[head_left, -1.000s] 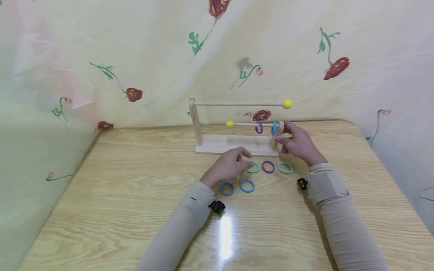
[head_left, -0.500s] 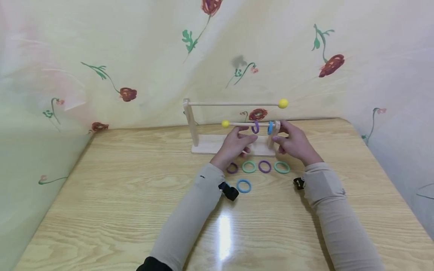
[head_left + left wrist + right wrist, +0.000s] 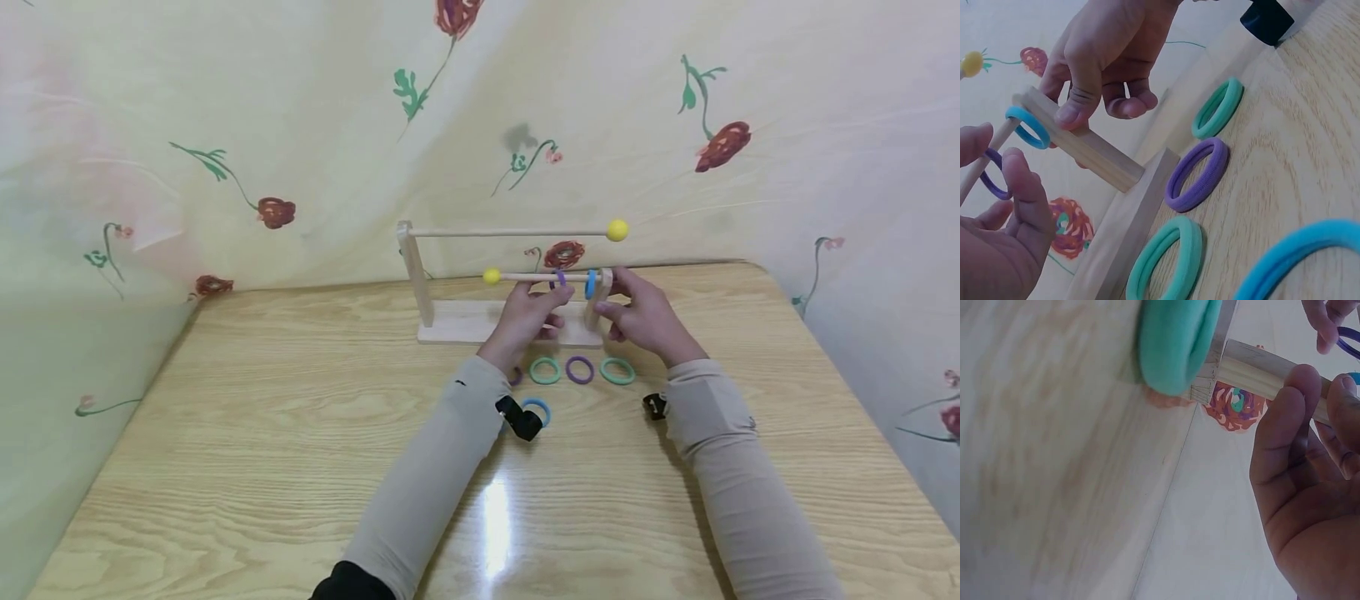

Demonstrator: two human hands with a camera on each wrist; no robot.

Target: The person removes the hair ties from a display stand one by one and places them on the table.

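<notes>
A wooden stand [image 3: 457,323] carries two rods tipped with yellow balls. On the lower rod hang a purple hair tie [image 3: 991,181] and, closer to the short upright, a blue hair tie [image 3: 1030,129]. My left hand [image 3: 519,323] pinches the purple hair tie between thumb and finger, with the rod running through it. At the short upright [image 3: 1094,149], my right hand [image 3: 647,313] grips the wood near its top, the thumb on the near face. The upper rod [image 3: 510,233] has no ties on it.
In front of the stand, a green hair tie [image 3: 545,371], a purple one [image 3: 580,370] and another green one [image 3: 617,372] lie in a row on the wooden table [image 3: 262,450]. Nearer, a blue one [image 3: 540,408] is partly behind my left wrist camera [image 3: 522,419]. Flowered cloth hangs behind.
My left hand has risen from over the loose hair ties to the lower rod, then slid right and taken hold of the purple hair tie. The right hand has stayed on the upright.
</notes>
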